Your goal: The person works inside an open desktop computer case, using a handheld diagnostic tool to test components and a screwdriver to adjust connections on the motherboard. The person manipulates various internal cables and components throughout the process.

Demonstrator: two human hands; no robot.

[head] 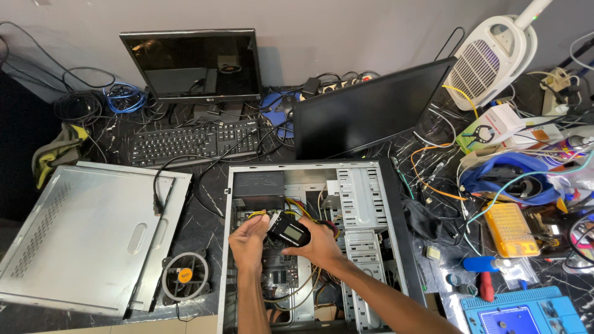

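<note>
Both my hands are over an open grey computer case (378,204) lying on its side on the desk. My right hand (319,242) grips a small black tester with a grey screen (289,231) from below and the right. At the tester's left end, my left hand (247,240) pinches it where a plug with yellow and black wires (260,214) meets it. A bundle of coloured cables runs from the case's black power supply (258,188) to the hands. The motherboard (281,275) lies beneath them, partly hidden by my forearms.
The case's grey side panel (80,238) and a loose fan (184,276) lie to the left. A black keyboard (192,141) and two dark monitors (197,63) (365,111) stand behind. At right lie tangled cables, a yellow parts box (512,230), a blue mat (526,312) and a white fan (492,59).
</note>
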